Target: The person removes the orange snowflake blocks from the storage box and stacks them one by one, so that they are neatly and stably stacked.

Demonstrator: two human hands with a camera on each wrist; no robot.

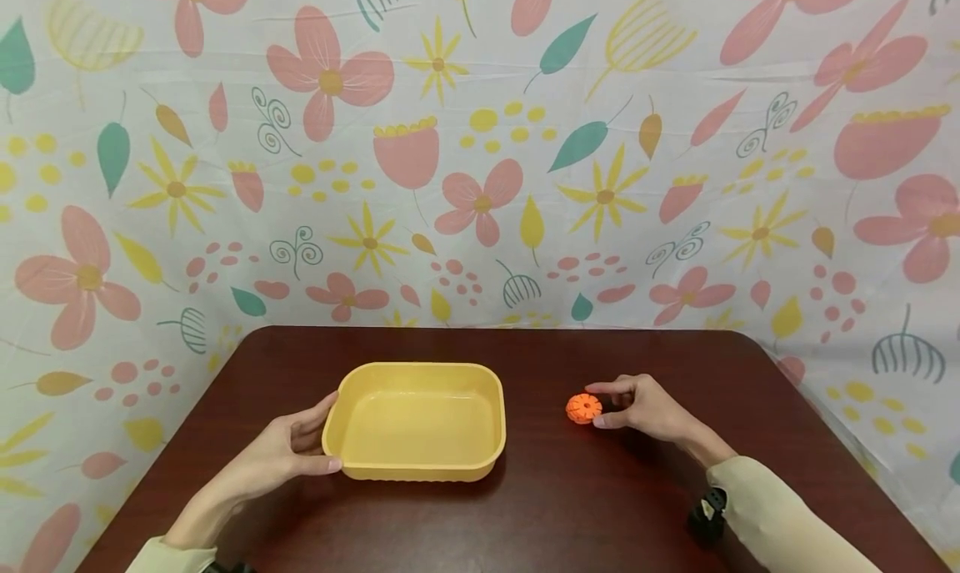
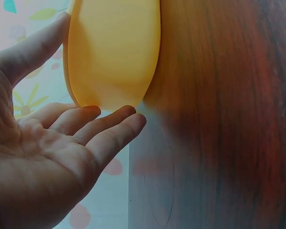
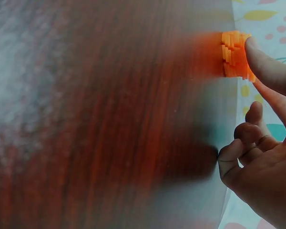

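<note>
A shallow yellow plastic tray [image 1: 415, 473] with rounded corners sits on the table, and nothing lies inside it. My left hand [image 1: 281, 452] holds its left end, thumb at the near corner and fingers against the end wall. In the left wrist view the fingertips touch the tray [image 2: 117, 52] near its bottom. To the right of the tray stands a short stack of orange notched discs [image 1: 583, 409]. My right hand [image 1: 648, 408] pinches the stack's right side between thumb and index finger. In the right wrist view the thumb lies against the discs [image 3: 233, 55]; the other fingers are curled near the tabletop.
The dark reddish-brown wooden table [image 1: 480, 527] has a glossy top that reflects the discs. A white cloth with flowers and leaves [image 1: 480, 156] hangs behind the table and along its sides. A black band [image 1: 707, 515] is on the right wrist.
</note>
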